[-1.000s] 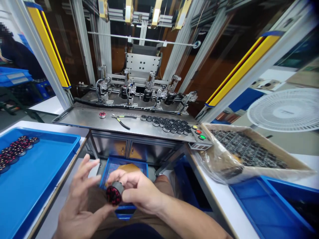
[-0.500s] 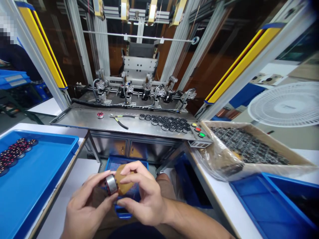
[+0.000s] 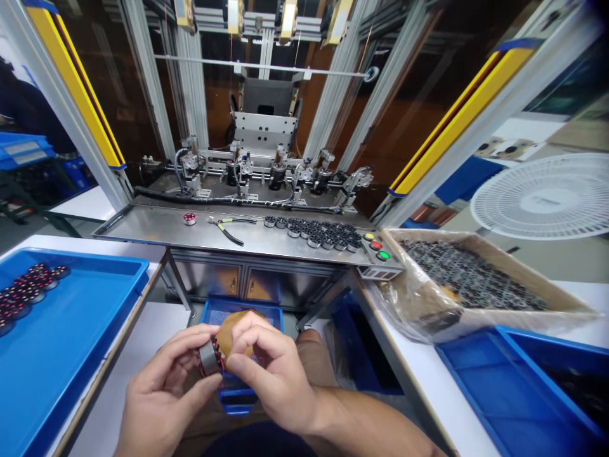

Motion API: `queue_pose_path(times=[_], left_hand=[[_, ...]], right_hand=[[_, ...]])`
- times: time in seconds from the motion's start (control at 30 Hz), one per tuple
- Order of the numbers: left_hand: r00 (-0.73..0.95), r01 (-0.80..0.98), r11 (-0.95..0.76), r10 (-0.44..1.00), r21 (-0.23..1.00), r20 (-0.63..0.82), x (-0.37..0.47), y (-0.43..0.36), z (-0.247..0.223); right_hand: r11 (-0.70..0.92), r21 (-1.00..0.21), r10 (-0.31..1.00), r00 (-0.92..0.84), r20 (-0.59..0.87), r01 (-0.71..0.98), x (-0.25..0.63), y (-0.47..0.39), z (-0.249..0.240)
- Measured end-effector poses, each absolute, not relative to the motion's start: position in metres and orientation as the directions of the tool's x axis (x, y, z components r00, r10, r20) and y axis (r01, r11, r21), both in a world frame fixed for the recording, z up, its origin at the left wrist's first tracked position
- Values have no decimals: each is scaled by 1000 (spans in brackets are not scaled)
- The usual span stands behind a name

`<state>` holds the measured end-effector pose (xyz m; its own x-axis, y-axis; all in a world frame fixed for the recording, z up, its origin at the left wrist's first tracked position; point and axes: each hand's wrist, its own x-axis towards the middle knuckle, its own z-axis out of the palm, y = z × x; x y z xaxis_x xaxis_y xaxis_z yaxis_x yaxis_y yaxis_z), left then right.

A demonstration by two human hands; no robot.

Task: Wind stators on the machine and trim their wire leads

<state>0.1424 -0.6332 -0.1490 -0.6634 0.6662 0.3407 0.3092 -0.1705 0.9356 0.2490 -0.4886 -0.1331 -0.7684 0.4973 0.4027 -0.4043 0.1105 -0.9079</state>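
Between the thumb and fingers of my left hand (image 3: 178, 374) is a wound motor stator (image 3: 208, 357), a silvery ring with black and red coils, tilted on its side. My right hand (image 3: 264, 365) is just right of it, thumb and index finger pinched together near the coils; whatever lies between those fingertips is too small to make out. Behind the fingers shows a round brown object (image 3: 229, 331), partly covered by my right hand. A blue crate (image 3: 238, 401) is below and behind the hands.
Pliers (image 3: 227, 231), a red-wound stator (image 3: 189, 219) and rows of black stators (image 3: 316, 233) lie on the steel bench. A blue tray (image 3: 95, 304) with wound stators stands left. Right are a lined carton (image 3: 480, 322), a blue bin (image 3: 490, 381) and a fan (image 3: 542, 200).
My right thumb and fingers have closed from a spread position into a pinch beside the stator. The stator has turned slightly, showing more of its red and black coil side.
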Motion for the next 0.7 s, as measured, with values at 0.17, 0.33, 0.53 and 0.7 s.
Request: queue_pose_path(times=[0.17,0.33,0.53,0.7], left_hand=[[-502,700,-97,638,707,584,138,-638,-148],[-333,860,-63,684,507,649,133,-640,-140],[-186,875,-149,774,460,605,127,-646,-127],[-225,889,-96,758,447,612,130,-646,-121]], right_hand=[[33,-957,524,-811,262,-288,253,-463,-129],[268,-898,151,-905,397,-349,253,-454,-105],[513,-722,-129,-874,469,-464,244,-430,-89],[816,-461,-75,-855,513,-348,247,-412,-79]])
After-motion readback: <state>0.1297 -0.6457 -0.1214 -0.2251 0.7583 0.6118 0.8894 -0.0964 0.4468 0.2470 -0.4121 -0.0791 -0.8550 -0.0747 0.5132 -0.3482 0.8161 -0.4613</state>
